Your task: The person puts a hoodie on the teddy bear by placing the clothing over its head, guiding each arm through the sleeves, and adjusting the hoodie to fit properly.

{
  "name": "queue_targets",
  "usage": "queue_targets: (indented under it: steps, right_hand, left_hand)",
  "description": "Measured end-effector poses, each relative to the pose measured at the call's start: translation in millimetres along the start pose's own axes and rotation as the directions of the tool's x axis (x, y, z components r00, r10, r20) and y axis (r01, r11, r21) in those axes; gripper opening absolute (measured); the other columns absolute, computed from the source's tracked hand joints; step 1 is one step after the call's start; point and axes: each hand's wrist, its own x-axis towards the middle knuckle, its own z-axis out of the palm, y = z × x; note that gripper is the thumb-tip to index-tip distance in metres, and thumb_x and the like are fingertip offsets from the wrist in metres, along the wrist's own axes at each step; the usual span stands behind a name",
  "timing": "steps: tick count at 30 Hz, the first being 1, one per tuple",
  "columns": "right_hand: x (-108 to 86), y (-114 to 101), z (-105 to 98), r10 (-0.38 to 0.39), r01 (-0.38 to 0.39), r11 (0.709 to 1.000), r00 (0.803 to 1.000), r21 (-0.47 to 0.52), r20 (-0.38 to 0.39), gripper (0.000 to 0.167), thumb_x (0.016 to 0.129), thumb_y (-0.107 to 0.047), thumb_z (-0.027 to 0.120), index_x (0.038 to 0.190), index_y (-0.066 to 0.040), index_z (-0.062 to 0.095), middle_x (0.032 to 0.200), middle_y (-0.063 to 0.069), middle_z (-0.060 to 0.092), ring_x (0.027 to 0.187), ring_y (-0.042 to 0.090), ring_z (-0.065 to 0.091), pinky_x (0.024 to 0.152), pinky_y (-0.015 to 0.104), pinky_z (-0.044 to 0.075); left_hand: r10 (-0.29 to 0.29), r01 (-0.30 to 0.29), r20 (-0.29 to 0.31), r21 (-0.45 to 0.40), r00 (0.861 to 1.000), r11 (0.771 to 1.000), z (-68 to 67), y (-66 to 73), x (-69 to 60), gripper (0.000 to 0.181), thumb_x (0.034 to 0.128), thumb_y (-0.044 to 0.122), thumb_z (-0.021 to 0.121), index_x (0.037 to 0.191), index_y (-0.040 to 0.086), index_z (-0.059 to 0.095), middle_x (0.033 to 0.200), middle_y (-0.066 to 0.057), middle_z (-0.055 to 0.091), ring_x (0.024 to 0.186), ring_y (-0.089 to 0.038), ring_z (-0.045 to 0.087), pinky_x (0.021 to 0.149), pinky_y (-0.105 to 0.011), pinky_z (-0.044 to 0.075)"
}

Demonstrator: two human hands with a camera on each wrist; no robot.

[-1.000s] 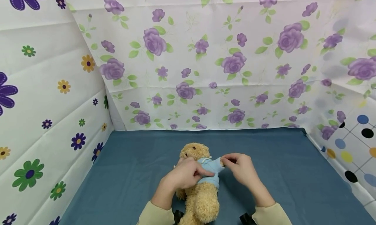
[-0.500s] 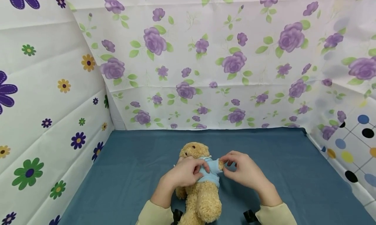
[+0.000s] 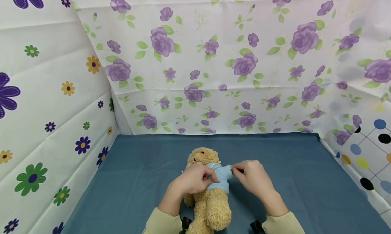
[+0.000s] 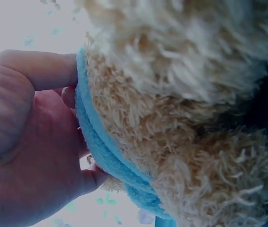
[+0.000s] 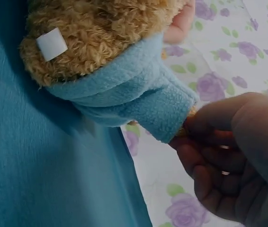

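A curly tan teddy bear (image 3: 217, 207) lies on its back in the head view, wearing a light blue top (image 3: 219, 184). My left hand (image 3: 195, 179) lies across its chest. In the left wrist view, the left thumb and fingers curl round the bear's clothed body at the blue hem (image 4: 93, 135). My right hand (image 3: 255, 180) pinches the bear's paw where it comes out of the sleeve (image 5: 165, 113), and the arm is stretched sideways. Most of the paw (image 5: 190, 119) is hidden by my fingers. A small white tag (image 5: 52, 44) shows on the fur.
The bear rests on a table with a dark blue-green cloth (image 3: 146, 169). Behind stands a white sheet with purple roses (image 3: 195, 57). A daisy-patterned sheet (image 3: 45, 101) closes the left side, and a dotted one (image 3: 374, 159) the right. Black straps (image 3: 256, 226) show near the cuffs.
The left index finger, pointing out along the top a second ago, is now bent. The right fingers opened wider round the paw, then drew together on it again. The bear stays in place.
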Motion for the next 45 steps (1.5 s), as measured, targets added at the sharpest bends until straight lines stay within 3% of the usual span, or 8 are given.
queue_targets:
  steps: [5, 8, 18, 25, 30, 35, 40, 45]
  right_hand:
    - [0.0, 1, 1, 0.295, -0.304, 0.942, 0.952, 0.145, 0.077, 0.013, 0.101, -0.016, 0.075, 0.104, -0.011, 0.087, 0.092, 0.0, 0.08, 0.059, 0.011, 0.061, 0.059, 0.033, 0.049]
    - [0.3, 2, 3, 0.371, -0.381, 0.911, 0.924, 0.157, 0.09, 0.014, 0.102, -0.017, 0.075, 0.103, -0.009, 0.086, 0.086, -0.002, 0.077, 0.065, 0.014, 0.063, 0.061, 0.035, 0.051]
    - [2.2, 15, -15, 0.287, -0.253, 0.926, 0.954, 0.279, -0.088, 0.027, 0.113, -0.028, 0.059, 0.117, -0.01, 0.079, 0.094, 0.002, 0.076, 0.083, 0.019, 0.072, 0.068, 0.033, 0.056]
    - [-2.6, 18, -29, 0.132, -0.196, 0.941, 0.963, 0.277, 0.233, 0.037, 0.099, -0.049, 0.077, 0.126, -0.024, 0.076, 0.11, -0.004, 0.074, 0.094, 0.017, 0.071, 0.076, 0.036, 0.058]
    - [-2.1, 14, -21, 0.015, -0.061, 0.968, 0.982, 0.243, 0.186, 0.011, 0.097, -0.031, 0.082, 0.106, -0.027, 0.082, 0.1, -0.013, 0.075, 0.085, 0.008, 0.07, 0.072, 0.031, 0.058]
    - [-1.4, 13, -17, 0.106, -0.121, 0.982, 0.989, 0.145, 0.106, 0.009, 0.097, -0.018, 0.081, 0.094, -0.026, 0.084, 0.092, -0.014, 0.075, 0.081, 0.007, 0.068, 0.069, 0.033, 0.055]
    - [-1.1, 11, -17, 0.263, -0.275, 0.956, 0.957, 0.1, 0.12, 0.008, 0.1, -0.018, 0.078, 0.097, -0.021, 0.084, 0.094, -0.007, 0.077, 0.078, 0.01, 0.066, 0.066, 0.037, 0.051]
    - [-0.5, 8, -19, 0.318, -0.331, 0.941, 0.937, 0.076, 0.141, 0.008, 0.101, -0.019, 0.077, 0.099, -0.019, 0.084, 0.096, -0.005, 0.077, 0.077, 0.011, 0.065, 0.064, 0.037, 0.051]
  left_hand:
    - [-0.064, 0.067, 0.031, -0.083, 0.997, 0.994, -1.7, 0.9, -1.5, 0.042, 0.0998, -0.007, 0.063, 0.087, 0.025, 0.088, 0.089, 0.02, 0.075, 0.063, -0.009, 0.05, 0.065, -0.03, 0.041]
    - [-0.066, 0.068, 0.037, -0.082, 0.997, 0.994, -1.8, 1.1, -2.2, 0.044, 0.0981, -0.009, 0.064, 0.083, 0.024, 0.087, 0.094, 0.019, 0.075, 0.075, -0.004, 0.059, 0.064, -0.029, 0.041]
    - [-0.09, 0.092, 0.028, -0.112, 0.996, 0.989, 1.2, -0.5, 0.8, 0.045, 0.0998, -0.009, 0.062, 0.084, 0.025, 0.087, 0.095, 0.02, 0.074, 0.086, -0.004, 0.063, 0.064, -0.029, 0.041]
    - [-0.082, 0.085, 0.026, -0.135, 0.996, 0.987, 1.4, 0.0, 2.3, 0.045, 0.0992, -0.01, 0.061, 0.084, 0.023, 0.087, 0.089, 0.02, 0.075, 0.063, -0.01, 0.049, 0.055, -0.027, 0.035]
    - [-0.064, 0.066, 0.021, -0.143, 0.998, 0.987, 2.5, -0.1, 2.2, 0.043, 0.0989, -0.01, 0.061, 0.085, 0.021, 0.087, 0.089, 0.019, 0.074, 0.058, -0.013, 0.039, 0.053, -0.027, 0.031]
    - [-0.048, 0.052, 0.03, -0.144, 0.998, 0.988, 3.9, 0.0, 3.0, 0.044, 0.0994, -0.011, 0.061, 0.086, 0.021, 0.088, 0.092, 0.02, 0.074, 0.059, -0.012, 0.041, 0.055, -0.027, 0.032]
    - [-0.044, 0.049, 0.044, -0.132, 0.998, 0.99, 4.1, 2.3, 3.3, 0.044, 0.1005, -0.01, 0.061, 0.086, 0.023, 0.087, 0.093, 0.02, 0.073, 0.059, -0.013, 0.04, 0.057, -0.029, 0.033]
    - [-0.063, 0.067, 0.05, -0.079, 0.997, 0.995, 1.6, 3.9, 0.9, 0.045, 0.1018, -0.006, 0.063, 0.085, 0.028, 0.086, 0.1, 0.021, 0.072, 0.07, -0.008, 0.052, 0.076, -0.038, 0.043]
